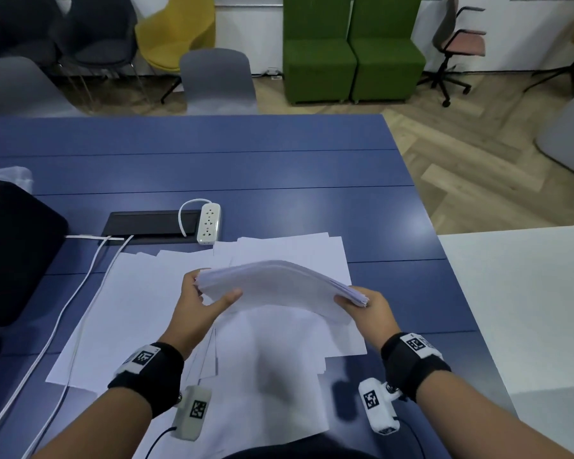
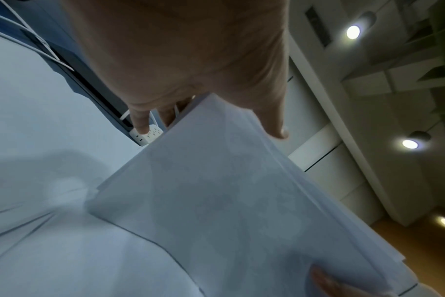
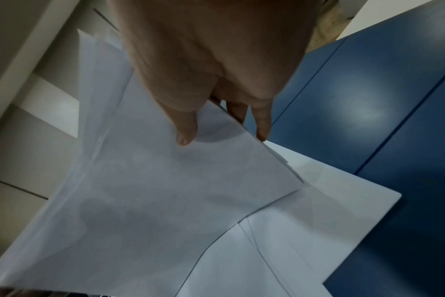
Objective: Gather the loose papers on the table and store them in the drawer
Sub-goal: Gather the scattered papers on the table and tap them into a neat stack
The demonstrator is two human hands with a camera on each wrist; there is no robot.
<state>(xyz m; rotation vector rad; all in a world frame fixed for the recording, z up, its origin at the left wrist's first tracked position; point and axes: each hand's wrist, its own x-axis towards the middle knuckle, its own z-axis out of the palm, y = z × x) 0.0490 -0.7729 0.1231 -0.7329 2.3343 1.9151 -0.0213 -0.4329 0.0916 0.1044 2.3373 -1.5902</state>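
A black bag [image 1: 10, 246] sits at the far left of the blue worktop [image 1: 279, 167], with white cables [image 1: 80, 293] running beside it. A white power strip [image 1: 208, 222] lies next to a black panel [image 1: 150, 223]. Loose papers [image 1: 140, 293] cover the worktop's near middle. Above them, the left hand [image 1: 201, 303] has its grip closed on the left end of a bowed paper stack [image 1: 279, 286], thumb on top; the right hand [image 1: 368, 309] grasps the right end.
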